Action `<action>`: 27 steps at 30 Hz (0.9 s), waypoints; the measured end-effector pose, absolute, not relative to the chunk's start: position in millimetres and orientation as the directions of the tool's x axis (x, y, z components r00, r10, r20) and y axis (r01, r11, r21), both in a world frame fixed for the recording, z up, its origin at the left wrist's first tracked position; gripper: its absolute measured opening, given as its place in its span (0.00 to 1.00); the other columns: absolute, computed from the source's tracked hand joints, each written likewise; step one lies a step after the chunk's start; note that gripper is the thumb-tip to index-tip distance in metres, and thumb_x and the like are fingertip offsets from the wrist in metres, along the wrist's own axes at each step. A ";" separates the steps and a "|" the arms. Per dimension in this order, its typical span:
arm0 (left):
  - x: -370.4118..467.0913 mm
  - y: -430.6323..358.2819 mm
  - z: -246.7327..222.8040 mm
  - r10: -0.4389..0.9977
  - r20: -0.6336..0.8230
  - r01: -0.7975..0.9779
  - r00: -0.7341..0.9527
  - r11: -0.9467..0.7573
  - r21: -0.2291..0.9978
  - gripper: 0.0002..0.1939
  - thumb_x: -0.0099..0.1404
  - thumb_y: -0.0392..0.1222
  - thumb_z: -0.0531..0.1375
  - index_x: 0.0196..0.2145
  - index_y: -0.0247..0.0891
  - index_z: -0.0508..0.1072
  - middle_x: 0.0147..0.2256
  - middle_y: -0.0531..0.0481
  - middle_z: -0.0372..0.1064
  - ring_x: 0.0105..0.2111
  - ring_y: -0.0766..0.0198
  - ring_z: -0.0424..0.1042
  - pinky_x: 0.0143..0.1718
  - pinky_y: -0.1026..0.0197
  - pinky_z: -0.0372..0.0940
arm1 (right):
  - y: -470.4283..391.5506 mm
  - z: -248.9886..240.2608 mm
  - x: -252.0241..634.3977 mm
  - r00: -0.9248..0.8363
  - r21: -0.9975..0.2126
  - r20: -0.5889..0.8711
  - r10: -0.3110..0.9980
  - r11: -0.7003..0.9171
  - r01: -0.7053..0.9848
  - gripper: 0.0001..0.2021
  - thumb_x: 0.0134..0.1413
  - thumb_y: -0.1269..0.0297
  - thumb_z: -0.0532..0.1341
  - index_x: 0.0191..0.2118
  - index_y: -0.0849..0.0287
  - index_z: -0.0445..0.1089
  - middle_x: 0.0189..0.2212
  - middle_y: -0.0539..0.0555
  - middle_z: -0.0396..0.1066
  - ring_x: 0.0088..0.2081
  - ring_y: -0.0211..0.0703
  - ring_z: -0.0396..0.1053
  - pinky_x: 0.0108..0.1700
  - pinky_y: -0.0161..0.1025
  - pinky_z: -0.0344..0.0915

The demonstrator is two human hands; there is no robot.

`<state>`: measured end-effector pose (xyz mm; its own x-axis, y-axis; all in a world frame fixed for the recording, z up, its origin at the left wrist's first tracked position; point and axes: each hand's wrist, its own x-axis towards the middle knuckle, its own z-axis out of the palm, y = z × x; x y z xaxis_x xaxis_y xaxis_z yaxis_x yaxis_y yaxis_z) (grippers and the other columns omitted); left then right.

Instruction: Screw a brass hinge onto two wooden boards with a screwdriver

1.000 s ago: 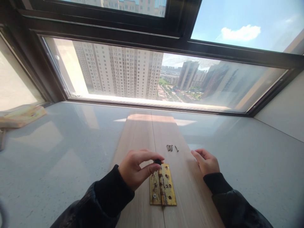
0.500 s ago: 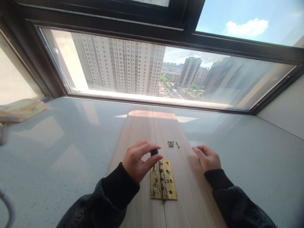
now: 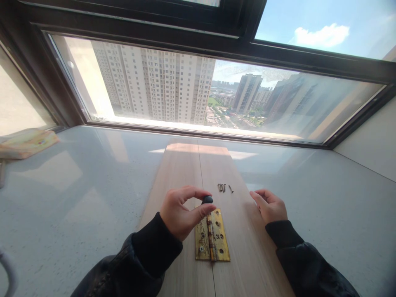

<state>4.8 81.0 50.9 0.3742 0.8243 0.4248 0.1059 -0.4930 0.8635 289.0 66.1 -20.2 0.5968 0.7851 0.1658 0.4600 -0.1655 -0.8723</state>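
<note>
Brass hinge (image 3: 212,235) lies flat and opened out on two pale wooden boards (image 3: 185,173), its knuckle running along the seam between them, at about six o'clock in the head view. Its leaves show screw holes and some dark tarnish.

At the hinge's top end, at its twelve o'clock, the left hand (image 3: 181,213) pinches a small black rounded knob (image 3: 207,200) between thumb and forefinger, the other fingers curled in behind. It looks like the top of a short screwdriver standing upright over the hinge, but the shaft is hidden by the thumb, so I cannot be sure.

At three o'clock from the hinge, the right hand (image 3: 269,206) rests on the right-hand board, apart from the hinge, fingers loosely curled and holding nothing. Both wrists are in black sleeves.

A little cluster of dark screws (image 3: 224,188) lies on the right board at one o'clock from the hinge, between the two hands and nearer the window.

The boards sit on a pale grey sill (image 3: 77,194) beneath a dark-framed window (image 3: 198,41) that looks out on high-rise blocks. At nine o'clock, far left, a flat yellowish packet (image 3: 27,142) lies on the sill.
</note>
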 end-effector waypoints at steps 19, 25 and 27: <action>-3.2 90.5 44.7 0.701 0.527 -0.041 0.480 -0.583 0.812 0.12 0.62 0.37 0.57 0.43 0.32 0.73 0.35 0.42 0.74 0.35 0.60 0.73 0.37 0.58 0.69 | 66.3 -19.1 288.2 0.586 -0.858 0.186 0.789 -0.160 0.488 0.16 0.40 0.50 0.62 0.23 0.60 0.68 0.13 0.46 0.59 0.18 0.35 0.55 0.22 0.34 0.53; 0.7 88.1 45.9 0.767 0.585 0.184 0.265 -0.636 0.750 0.10 0.56 0.39 0.63 0.35 0.31 0.76 0.30 0.43 0.75 0.29 0.60 0.74 0.32 0.58 0.71 | 66.4 -18.5 287.7 0.587 -0.858 0.187 0.788 -0.160 0.488 0.16 0.40 0.50 0.62 0.23 0.60 0.68 0.14 0.47 0.61 0.18 0.35 0.56 0.21 0.34 0.53; 3.0 86.3 45.8 0.754 0.623 0.233 0.209 -0.657 0.717 0.08 0.55 0.38 0.63 0.33 0.31 0.76 0.29 0.44 0.75 0.29 0.60 0.74 0.32 0.58 0.71 | 66.7 -18.4 287.6 0.591 -0.859 0.189 0.785 -0.160 0.487 0.16 0.40 0.50 0.62 0.23 0.60 0.68 0.14 0.47 0.60 0.18 0.35 0.55 0.21 0.34 0.53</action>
